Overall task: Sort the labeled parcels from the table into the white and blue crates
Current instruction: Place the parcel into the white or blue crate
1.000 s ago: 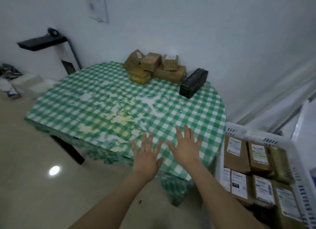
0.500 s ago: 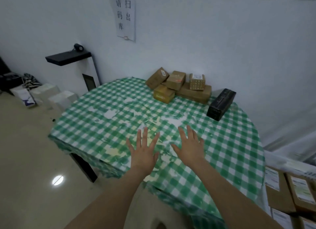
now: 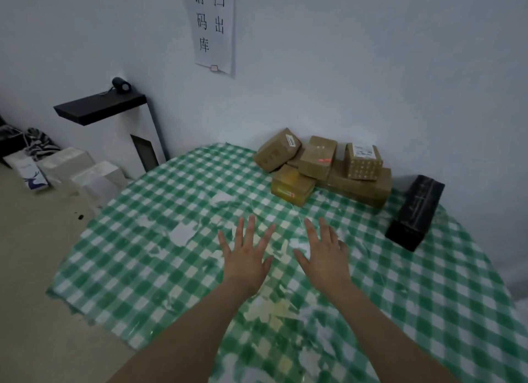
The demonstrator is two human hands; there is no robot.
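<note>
Several brown cardboard parcels are piled at the far side of the table against the wall: a tilted one (image 3: pixel 276 150), a taped yellowish one (image 3: pixel 292 185), one stacked in the middle (image 3: pixel 317 157), a small dotted one with a white label (image 3: pixel 363 162) on a long flat box (image 3: pixel 360 187). A black box (image 3: pixel 416 211) lies to their right. My left hand (image 3: pixel 246 254) and my right hand (image 3: pixel 323 251) hover over the table's middle, fingers spread, holding nothing, well short of the parcels. No crate is in view.
The table (image 3: pixel 160 257) wears a green-and-white checked cloth with a worn plastic cover. White boxes (image 3: pixel 94 179) sit on the floor at left, beside a white stand with a black top (image 3: pixel 103 108). A paper sign (image 3: pixel 213 25) hangs on the wall.
The view has swung left and up and moved closer to the table; the white crate at right has left the frame. Both hands have reached further over the table toward the parcels.
</note>
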